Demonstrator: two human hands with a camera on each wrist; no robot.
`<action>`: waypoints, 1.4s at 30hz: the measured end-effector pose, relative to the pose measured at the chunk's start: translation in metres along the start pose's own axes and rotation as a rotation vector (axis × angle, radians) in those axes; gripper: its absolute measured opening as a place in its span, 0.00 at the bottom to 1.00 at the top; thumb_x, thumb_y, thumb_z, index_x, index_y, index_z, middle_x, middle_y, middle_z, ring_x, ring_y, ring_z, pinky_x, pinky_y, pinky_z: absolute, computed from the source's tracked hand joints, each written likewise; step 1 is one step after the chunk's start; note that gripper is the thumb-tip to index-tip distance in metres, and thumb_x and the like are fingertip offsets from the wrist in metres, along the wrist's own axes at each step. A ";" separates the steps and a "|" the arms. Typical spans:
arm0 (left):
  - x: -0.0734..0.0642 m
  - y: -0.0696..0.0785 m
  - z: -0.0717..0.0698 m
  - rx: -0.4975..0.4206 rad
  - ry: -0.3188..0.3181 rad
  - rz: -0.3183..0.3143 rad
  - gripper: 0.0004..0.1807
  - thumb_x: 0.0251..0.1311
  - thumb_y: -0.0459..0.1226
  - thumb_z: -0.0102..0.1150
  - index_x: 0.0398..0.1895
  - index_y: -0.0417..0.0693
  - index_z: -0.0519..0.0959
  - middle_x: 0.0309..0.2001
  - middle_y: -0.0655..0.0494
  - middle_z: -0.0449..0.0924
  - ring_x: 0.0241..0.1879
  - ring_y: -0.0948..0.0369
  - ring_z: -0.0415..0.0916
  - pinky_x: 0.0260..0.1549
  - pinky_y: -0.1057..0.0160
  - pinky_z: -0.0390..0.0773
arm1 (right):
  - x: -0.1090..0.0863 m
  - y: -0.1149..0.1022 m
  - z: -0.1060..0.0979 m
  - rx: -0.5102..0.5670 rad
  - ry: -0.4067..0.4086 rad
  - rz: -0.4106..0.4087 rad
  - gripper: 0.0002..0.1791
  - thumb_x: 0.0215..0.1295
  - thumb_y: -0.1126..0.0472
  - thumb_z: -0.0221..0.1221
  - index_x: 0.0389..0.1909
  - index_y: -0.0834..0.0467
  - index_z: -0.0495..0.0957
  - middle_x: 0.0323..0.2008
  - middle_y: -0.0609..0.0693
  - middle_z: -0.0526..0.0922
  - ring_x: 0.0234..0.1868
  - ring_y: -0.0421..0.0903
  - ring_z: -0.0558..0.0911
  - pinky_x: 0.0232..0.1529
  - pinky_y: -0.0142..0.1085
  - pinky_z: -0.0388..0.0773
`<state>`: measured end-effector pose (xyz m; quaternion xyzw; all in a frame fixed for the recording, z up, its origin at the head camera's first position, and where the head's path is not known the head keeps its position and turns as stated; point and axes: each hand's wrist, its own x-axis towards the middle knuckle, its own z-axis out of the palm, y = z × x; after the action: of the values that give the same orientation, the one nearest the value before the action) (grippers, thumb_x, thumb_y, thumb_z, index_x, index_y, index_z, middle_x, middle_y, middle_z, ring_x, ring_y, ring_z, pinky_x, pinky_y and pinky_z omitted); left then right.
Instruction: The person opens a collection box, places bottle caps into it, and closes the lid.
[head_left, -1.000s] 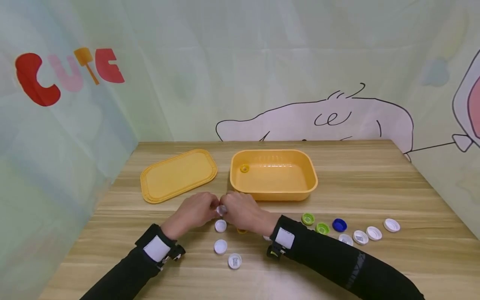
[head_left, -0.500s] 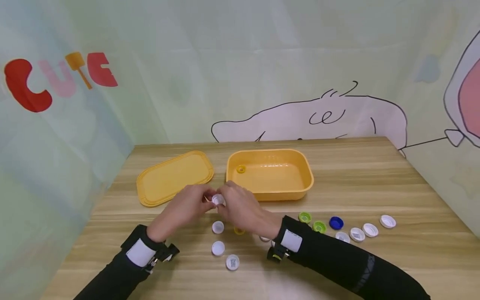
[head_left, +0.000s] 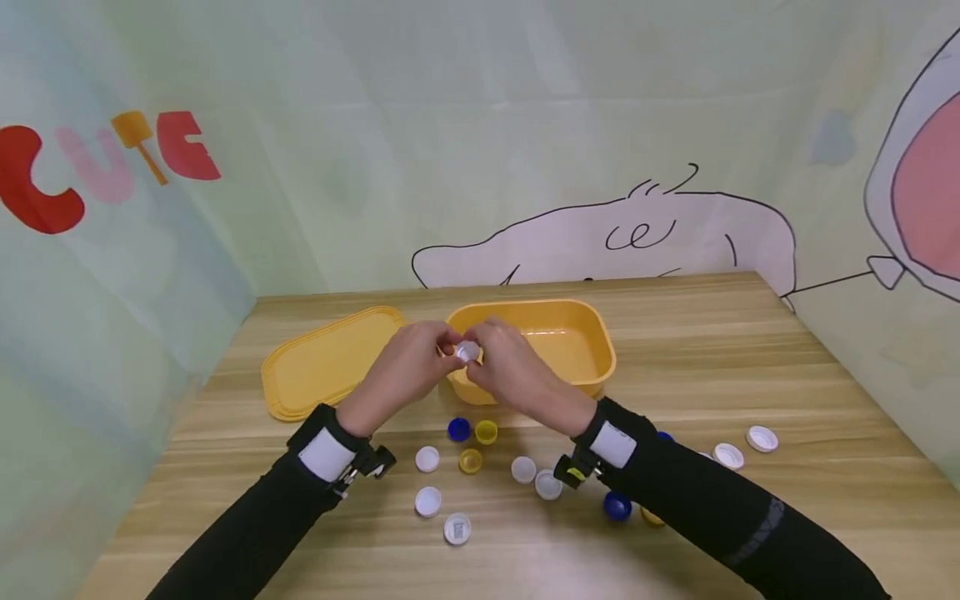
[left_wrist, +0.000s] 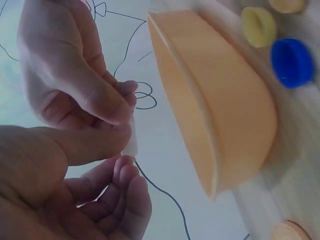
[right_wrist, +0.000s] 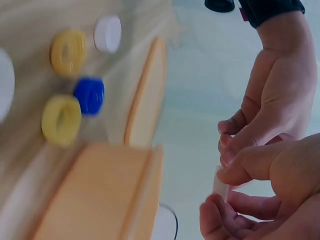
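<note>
Head view: lid (head_left: 318, 362) and tub (head_left: 562, 350) partly behind hands (head_left: 408, 362) (head_left: 517, 367)

Behind a round blue plastic cap (head_left: 459, 429), a rectangular yellow plastic tub (head_left: 573, 354) is being flanked leftward by a flat yellow plastic lid (head_left: 322, 362).

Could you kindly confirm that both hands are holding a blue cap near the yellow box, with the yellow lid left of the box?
Not quite: in the head view, the cap in the left hand and right hand is white, not blue; the yellow box and yellow lid are as you say.
</note>
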<state>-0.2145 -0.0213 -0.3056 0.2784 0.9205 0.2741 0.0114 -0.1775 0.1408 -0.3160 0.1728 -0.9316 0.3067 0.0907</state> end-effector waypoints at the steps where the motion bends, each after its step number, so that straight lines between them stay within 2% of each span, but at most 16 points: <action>1: 0.005 0.004 0.001 -0.012 0.001 -0.001 0.09 0.61 0.36 0.71 0.41 0.40 0.84 0.32 0.54 0.81 0.30 0.58 0.75 0.30 0.63 0.76 | 0.002 0.003 -0.004 0.008 0.000 0.004 0.12 0.59 0.73 0.66 0.44 0.69 0.83 0.39 0.58 0.82 0.39 0.51 0.76 0.39 0.38 0.77; 6: 0.032 0.019 0.007 -0.066 -0.019 -0.037 0.10 0.64 0.34 0.67 0.45 0.36 0.83 0.32 0.51 0.80 0.29 0.56 0.74 0.27 0.66 0.74 | 0.014 0.024 -0.022 0.036 -0.014 0.020 0.10 0.60 0.75 0.64 0.43 0.70 0.82 0.37 0.58 0.80 0.30 0.49 0.76 0.28 0.34 0.74; 11: 0.055 0.024 0.014 -0.025 -0.069 -0.080 0.09 0.68 0.33 0.61 0.45 0.36 0.84 0.25 0.52 0.73 0.21 0.59 0.69 0.20 0.69 0.65 | 0.027 0.045 -0.024 0.015 -0.026 0.029 0.11 0.59 0.76 0.61 0.44 0.70 0.83 0.33 0.57 0.82 0.25 0.47 0.75 0.25 0.33 0.70; 14: 0.068 0.023 0.019 -0.021 -0.117 -0.139 0.11 0.72 0.35 0.57 0.36 0.35 0.85 0.18 0.54 0.66 0.16 0.61 0.63 0.17 0.68 0.59 | 0.034 0.055 -0.020 -0.002 -0.054 0.068 0.11 0.60 0.74 0.61 0.43 0.70 0.83 0.30 0.56 0.80 0.23 0.46 0.74 0.24 0.33 0.68; 17: 0.077 0.018 0.021 -0.012 -0.138 -0.209 0.18 0.74 0.36 0.54 0.24 0.37 0.80 0.15 0.55 0.62 0.13 0.61 0.61 0.15 0.68 0.57 | 0.044 0.060 -0.014 -0.024 -0.089 0.105 0.08 0.63 0.72 0.61 0.42 0.69 0.83 0.28 0.55 0.78 0.23 0.46 0.74 0.24 0.33 0.68; 19: 0.084 0.014 0.025 0.014 -0.130 -0.212 0.21 0.73 0.35 0.53 0.17 0.40 0.74 0.14 0.56 0.61 0.13 0.61 0.60 0.15 0.68 0.56 | 0.050 0.064 -0.009 -0.044 -0.105 0.120 0.06 0.62 0.71 0.62 0.39 0.69 0.82 0.27 0.55 0.76 0.23 0.46 0.73 0.24 0.32 0.67; 22: 0.091 0.008 0.034 0.072 -0.111 -0.173 0.22 0.70 0.33 0.56 0.14 0.43 0.68 0.14 0.56 0.60 0.13 0.62 0.60 0.15 0.69 0.57 | 0.056 0.072 -0.002 -0.056 -0.105 0.139 0.03 0.61 0.72 0.62 0.34 0.68 0.82 0.24 0.52 0.73 0.22 0.45 0.71 0.23 0.32 0.66; 24: 0.095 0.005 0.041 0.124 -0.106 -0.128 0.22 0.68 0.33 0.57 0.14 0.43 0.67 0.15 0.57 0.59 0.15 0.62 0.60 0.17 0.69 0.57 | 0.058 0.078 0.004 -0.052 -0.096 0.141 0.01 0.59 0.73 0.61 0.29 0.67 0.80 0.20 0.50 0.69 0.20 0.45 0.68 0.22 0.33 0.63; 27: 0.099 0.001 0.047 0.154 -0.118 -0.104 0.21 0.68 0.34 0.59 0.16 0.42 0.68 0.17 0.56 0.59 0.18 0.61 0.60 0.19 0.68 0.58 | 0.061 0.086 0.014 -0.046 -0.087 0.132 0.07 0.59 0.75 0.58 0.23 0.65 0.77 0.17 0.48 0.63 0.19 0.44 0.65 0.22 0.33 0.60; 30: 0.101 0.002 0.055 0.206 -0.167 -0.102 0.19 0.69 0.35 0.58 0.19 0.40 0.70 0.19 0.55 0.59 0.20 0.60 0.61 0.21 0.68 0.59 | 0.059 0.095 0.022 -0.059 -0.084 0.132 0.09 0.59 0.74 0.57 0.20 0.64 0.76 0.17 0.47 0.62 0.20 0.44 0.64 0.24 0.34 0.60; 34: 0.100 0.002 0.061 0.226 -0.203 -0.125 0.16 0.71 0.35 0.54 0.22 0.39 0.72 0.21 0.54 0.62 0.22 0.59 0.64 0.22 0.68 0.61 | 0.059 0.100 0.029 -0.089 -0.082 0.146 0.08 0.60 0.72 0.59 0.22 0.64 0.78 0.18 0.48 0.66 0.22 0.45 0.66 0.27 0.34 0.63; 37: 0.099 0.001 0.062 0.214 -0.197 -0.129 0.15 0.71 0.35 0.54 0.23 0.39 0.74 0.22 0.54 0.64 0.22 0.59 0.65 0.22 0.68 0.61 | 0.060 0.101 0.031 -0.099 -0.097 0.172 0.08 0.61 0.71 0.60 0.22 0.65 0.79 0.18 0.49 0.67 0.22 0.45 0.67 0.26 0.34 0.64; 42: 0.101 -0.004 0.063 0.179 -0.192 -0.177 0.15 0.71 0.38 0.57 0.26 0.38 0.75 0.23 0.53 0.64 0.23 0.58 0.66 0.22 0.67 0.62 | 0.064 0.103 0.032 -0.082 -0.123 0.209 0.09 0.66 0.70 0.60 0.25 0.65 0.81 0.17 0.49 0.68 0.20 0.44 0.68 0.22 0.32 0.63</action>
<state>-0.2913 0.0595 -0.3482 0.2212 0.9567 0.1611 0.0987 -0.2776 0.1823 -0.3792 0.0894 -0.9600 0.2652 0.0080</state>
